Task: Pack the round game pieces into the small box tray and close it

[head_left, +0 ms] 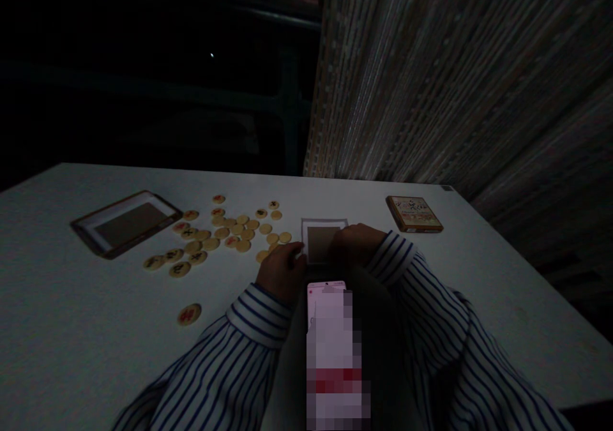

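Note:
A small shallow box [312,223] with a white rim and a brownish-grey inside is between my two hands at the front of the table. My left hand [281,271] has its fingers curled at the box's left edge. Over its right side lies my right hand [357,244], fingers bent around the edge and partly lost in shadow. Many round wooden Chinese chess pieces [222,233] are scattered to the left, some showing red or black characters, others plain. One red-marked chess piece [189,315] lies apart, nearer my left sleeve.
A larger open box [108,252] with a brown edge sits at the left of the white table [488,303]. A closed, printed box [414,214] lies at the right. Below my hands is a lit phone [326,335]. A striped curtain [397,73] hangs behind the table.

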Tool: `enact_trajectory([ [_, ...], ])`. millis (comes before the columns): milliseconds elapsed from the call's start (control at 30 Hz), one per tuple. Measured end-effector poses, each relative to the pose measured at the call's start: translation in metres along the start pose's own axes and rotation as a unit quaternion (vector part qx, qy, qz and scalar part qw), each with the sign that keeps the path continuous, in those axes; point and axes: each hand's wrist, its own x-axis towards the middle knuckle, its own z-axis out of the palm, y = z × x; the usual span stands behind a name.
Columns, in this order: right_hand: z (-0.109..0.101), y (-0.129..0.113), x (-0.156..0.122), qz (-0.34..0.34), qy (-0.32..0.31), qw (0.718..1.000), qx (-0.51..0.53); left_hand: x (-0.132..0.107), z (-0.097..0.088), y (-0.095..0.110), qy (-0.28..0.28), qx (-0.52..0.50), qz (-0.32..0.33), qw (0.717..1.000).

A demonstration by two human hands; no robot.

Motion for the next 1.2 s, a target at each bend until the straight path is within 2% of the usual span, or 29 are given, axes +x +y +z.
enact_trajectory([
  [733, 0.003, 0.001, 0.0, 0.007, 0.009, 1.0, 0.002, 0.0, 0.0, 0.0, 0.004, 0.0, -0.001, 1.0],
  [1033, -0.002, 0.001, -0.004, 0.028, 0.01, 1.0, 0.001, 0.001, 0.001, 0.0, 0.001, -0.008, -0.008, 1.0],
  [1200, -0.008, 0.002, -0.011, 0.042, 0.013, 0.998, 0.037, 0.001, 0.0, 0.0, 0.008, 0.001, -0.001, 1.0],
])
